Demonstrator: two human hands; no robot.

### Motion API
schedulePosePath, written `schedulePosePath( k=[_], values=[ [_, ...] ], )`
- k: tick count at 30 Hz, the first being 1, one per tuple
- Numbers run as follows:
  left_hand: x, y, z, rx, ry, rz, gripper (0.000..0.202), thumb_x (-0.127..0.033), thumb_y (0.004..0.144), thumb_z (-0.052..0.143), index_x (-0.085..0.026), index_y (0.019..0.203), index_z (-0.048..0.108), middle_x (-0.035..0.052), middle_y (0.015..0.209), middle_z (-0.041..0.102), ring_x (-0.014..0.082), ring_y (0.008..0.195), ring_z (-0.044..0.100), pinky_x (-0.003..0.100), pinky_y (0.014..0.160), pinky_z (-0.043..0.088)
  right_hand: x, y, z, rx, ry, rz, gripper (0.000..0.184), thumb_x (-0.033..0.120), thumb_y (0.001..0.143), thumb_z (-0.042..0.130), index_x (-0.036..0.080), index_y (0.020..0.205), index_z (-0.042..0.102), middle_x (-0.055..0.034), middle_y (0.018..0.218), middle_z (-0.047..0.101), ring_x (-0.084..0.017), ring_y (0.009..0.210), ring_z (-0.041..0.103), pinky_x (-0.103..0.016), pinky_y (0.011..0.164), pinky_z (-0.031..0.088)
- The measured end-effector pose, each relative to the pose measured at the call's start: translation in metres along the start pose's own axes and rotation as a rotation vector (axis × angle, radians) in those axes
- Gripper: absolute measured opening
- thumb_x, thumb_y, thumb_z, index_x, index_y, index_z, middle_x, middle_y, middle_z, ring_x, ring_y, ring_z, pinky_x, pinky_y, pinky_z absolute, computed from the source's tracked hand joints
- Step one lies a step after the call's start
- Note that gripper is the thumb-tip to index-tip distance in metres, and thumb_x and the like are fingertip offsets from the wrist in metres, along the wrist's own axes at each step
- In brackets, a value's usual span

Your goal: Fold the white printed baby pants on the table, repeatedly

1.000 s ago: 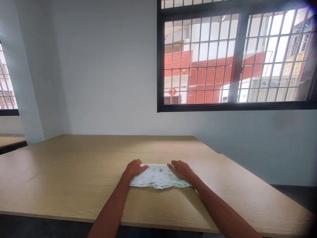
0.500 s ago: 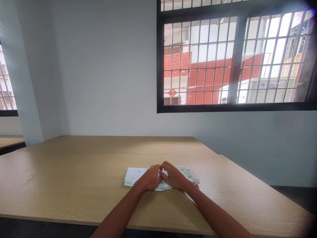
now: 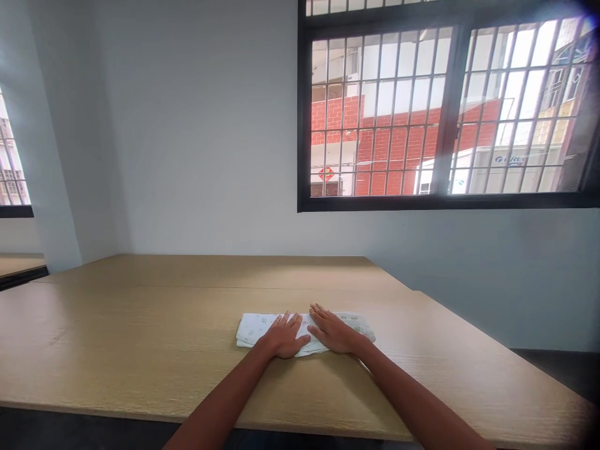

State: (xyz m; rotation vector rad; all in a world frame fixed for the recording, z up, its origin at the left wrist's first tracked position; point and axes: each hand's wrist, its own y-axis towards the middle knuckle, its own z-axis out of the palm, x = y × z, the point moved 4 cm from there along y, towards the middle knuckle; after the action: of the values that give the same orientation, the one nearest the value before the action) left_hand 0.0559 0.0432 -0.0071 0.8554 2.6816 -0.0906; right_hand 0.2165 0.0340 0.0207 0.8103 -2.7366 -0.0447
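A folded white cloth [image 3: 253, 326] with small printed figures lies as a long flat strip on the wooden table [image 3: 140, 350]. My left hand [image 3: 284, 336] rests palm down on its middle, the fingers spread. Just to the right, my right hand [image 3: 332, 331] also lies flat on the cloth, fingers stretched out and pointing up and left. A small gap with white fabric showing separates the two hands. Layers of the fold are visible along the left end and near edge. The part beneath my palms is hidden.
The table's front edge [image 3: 140, 415] runs close to me, and its right edge slants away toward the wall. A pale wall [image 3: 201, 125] stands behind the table, with a barred window [image 3: 375, 119] at upper right. Another tabletop [image 3: 19, 264] shows at far left.
My hands were together with curled fingers over the middle of the cloth. They have parted slightly, and the fingers are now flattened and spread on it.
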Motion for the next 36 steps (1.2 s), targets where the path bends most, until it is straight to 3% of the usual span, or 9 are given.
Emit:
schedulePosePath(
  k=[4,8,16,20,25,29,33,36],
  values=[
    [0.007,0.007,0.000,-0.028,0.018,-0.022,0.071,-0.059,0.096,0.022,-0.014,0.151,0.023,0.0113,0.158,0.019,0.0293,0.147,0.009,0.048,0.118,0.009,0.017,-0.004,-0.001,0.019,0.033,-0.098,0.066,0.058,0.100,0.023,0.019,0.153,0.022,-0.0070,0.158,0.017,-0.024,0.146,0.010,-0.043,0.119,0.011],
    [0.013,0.010,-0.004,-0.063,0.035,-0.014,0.065,-0.053,0.097,0.027,-0.016,0.151,0.024,0.0111,0.158,0.021,0.0287,0.146,0.012,0.048,0.117,0.011,0.027,-0.003,0.003,0.058,0.055,-0.161,0.060,0.057,0.101,0.021,0.026,0.153,0.022,-0.0026,0.159,0.018,-0.024,0.146,0.012,-0.044,0.119,0.013],
    [0.007,-0.003,-0.011,-0.042,0.022,0.035,0.062,-0.056,0.099,0.018,-0.023,0.151,0.027,0.0094,0.159,0.019,0.0305,0.147,0.008,0.053,0.117,0.008,-0.001,0.003,-0.002,0.016,0.034,-0.051,0.062,0.060,0.099,0.026,0.022,0.145,0.043,-0.0077,0.150,0.040,-0.027,0.143,0.025,-0.046,0.116,0.021],
    [0.003,-0.010,-0.014,-0.029,0.010,0.086,0.053,-0.048,0.101,0.021,-0.029,0.148,0.032,0.0066,0.158,0.021,0.0280,0.147,0.010,0.055,0.116,0.008,-0.006,-0.002,-0.007,0.021,0.003,0.023,0.066,0.063,0.098,0.025,0.019,0.141,0.048,-0.0111,0.150,0.039,-0.030,0.143,0.023,-0.048,0.115,0.021],
    [-0.002,-0.013,-0.022,-0.108,-0.019,0.123,0.045,-0.039,0.100,0.030,-0.027,0.139,0.049,0.0072,0.150,0.040,0.0258,0.142,0.027,0.048,0.115,0.019,0.008,-0.007,-0.011,-0.006,0.011,-0.049,0.057,0.061,0.097,0.034,0.026,0.139,0.051,-0.0071,0.152,0.037,-0.027,0.142,0.026,-0.044,0.115,0.023],
    [-0.006,-0.013,-0.029,-0.182,-0.051,0.158,0.037,-0.032,0.098,0.037,-0.027,0.124,0.063,0.0042,0.132,0.059,0.0228,0.125,0.049,0.038,0.106,0.036,0.006,-0.005,-0.015,-0.067,-0.015,-0.069,0.050,0.057,0.095,0.041,0.025,0.128,0.062,-0.0079,0.147,0.044,-0.029,0.139,0.032,-0.043,0.112,0.028],
    [-0.009,-0.015,-0.033,-0.224,-0.070,0.149,0.033,-0.030,0.094,0.043,-0.026,0.117,0.067,0.0042,0.124,0.063,0.0234,0.115,0.054,0.037,0.100,0.041,-0.004,-0.006,-0.022,-0.170,-0.117,-0.054,0.043,0.052,0.093,0.048,0.022,0.111,0.072,-0.0120,0.137,0.054,-0.031,0.134,0.037,-0.046,0.107,0.033],
    [-0.015,-0.018,-0.035,-0.245,-0.103,0.201,0.030,-0.027,0.091,0.048,-0.023,0.112,0.069,0.0043,0.120,0.066,0.0233,0.114,0.055,0.034,0.099,0.042,-0.004,-0.009,-0.025,-0.204,-0.114,-0.065,0.043,0.053,0.091,0.051,0.022,0.116,0.070,-0.0122,0.134,0.056,-0.031,0.132,0.039,-0.047,0.105,0.035]
  ],
)
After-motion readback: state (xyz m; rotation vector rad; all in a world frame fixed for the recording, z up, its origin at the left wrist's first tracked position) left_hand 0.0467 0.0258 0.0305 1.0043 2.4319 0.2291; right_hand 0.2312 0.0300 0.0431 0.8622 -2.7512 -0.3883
